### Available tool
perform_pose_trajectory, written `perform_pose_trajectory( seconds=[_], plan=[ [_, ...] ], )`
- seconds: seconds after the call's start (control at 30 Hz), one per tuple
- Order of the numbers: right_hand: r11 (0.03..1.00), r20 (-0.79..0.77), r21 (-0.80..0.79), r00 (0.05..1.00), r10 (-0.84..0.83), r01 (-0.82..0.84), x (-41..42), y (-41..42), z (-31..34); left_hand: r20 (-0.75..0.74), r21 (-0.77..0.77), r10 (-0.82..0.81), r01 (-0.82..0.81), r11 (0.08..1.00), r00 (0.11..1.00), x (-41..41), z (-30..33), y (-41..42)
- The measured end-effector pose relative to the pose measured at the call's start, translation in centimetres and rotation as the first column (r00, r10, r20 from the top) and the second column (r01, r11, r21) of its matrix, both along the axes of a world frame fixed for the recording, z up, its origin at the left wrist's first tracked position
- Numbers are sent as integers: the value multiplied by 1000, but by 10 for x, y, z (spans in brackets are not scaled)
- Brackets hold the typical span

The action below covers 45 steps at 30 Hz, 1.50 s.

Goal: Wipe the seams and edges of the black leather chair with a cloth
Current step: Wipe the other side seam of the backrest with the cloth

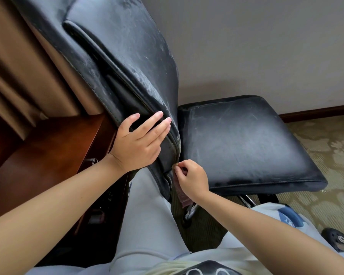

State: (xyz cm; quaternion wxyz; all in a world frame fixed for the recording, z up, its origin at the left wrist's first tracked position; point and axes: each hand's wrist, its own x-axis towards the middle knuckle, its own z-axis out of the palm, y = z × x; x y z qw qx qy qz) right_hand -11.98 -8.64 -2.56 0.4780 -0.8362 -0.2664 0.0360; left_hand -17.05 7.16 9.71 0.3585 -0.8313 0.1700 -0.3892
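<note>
While the left hand (pixel 139 143) lies flat with straight fingers on the chair (pixel 244 139) back, the right hand (pixel 191 178) pinches the cloth (pixel 180 192) at its lowest seam; dusty upper seams and seat edges likely remain.

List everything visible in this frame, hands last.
black leather chair backrest: 1, dusty black, upper centre, tilted
black leather seat cushion: 1, black, centre right
pinkish cloth: 1, hangs below right hand at backrest's lower seam
reddish-brown wooden desk: 1, left
tan curtain: 1, far left
patterned beige carpet: 1, right floor
grey wall: 1, behind chair
dark shoe: 1, lower right
left hand: flat on backrest edge
right hand: pinches cloth at seam
</note>
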Motion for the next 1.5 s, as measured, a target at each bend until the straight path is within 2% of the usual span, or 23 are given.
perform_pose_trajectory(
  seconds=[0.23,0.5,0.73,0.87,0.93,1.1,1.23,1.3,1.4,1.5],
  plan=[
    [984,180,176,982,-55,23,5,-7,15,-12,7,21,-21,1000,1000,-3,3,-3],
    [895,369,446,909,-193,9,10,4,66,11,33,20,-20,999,1000,-11,13,-5],
    [943,456,332,871,-181,22,15,6,42,19,23,24,-24,999,1000,-8,9,-4],
    [996,504,66,860,-81,55,18,-7,2,20,22,11,-12,1000,1000,-6,9,-5],
    [994,458,58,882,-112,96,16,-10,-7,19,21,3,-3,1000,1000,-7,8,-5],
    [961,430,266,882,-193,81,20,-3,28,42,8,-30,30,1000,999,-5,8,-6],
    [878,283,471,928,-242,85,22,-2,62,69,15,-33,32,999,997,-4,9,-7],
    [851,198,517,955,-219,88,20,7,67,73,11,-37,37,999,997,-4,9,-7],
    [856,-14,484,979,-203,184,12,15,49,63,-9,-23,24,1000,998,-4,8,-6],
    [909,-307,311,934,-182,279,7,11,27,40,0,-8,8,1000,999,-3,8,-4]
  ],
)
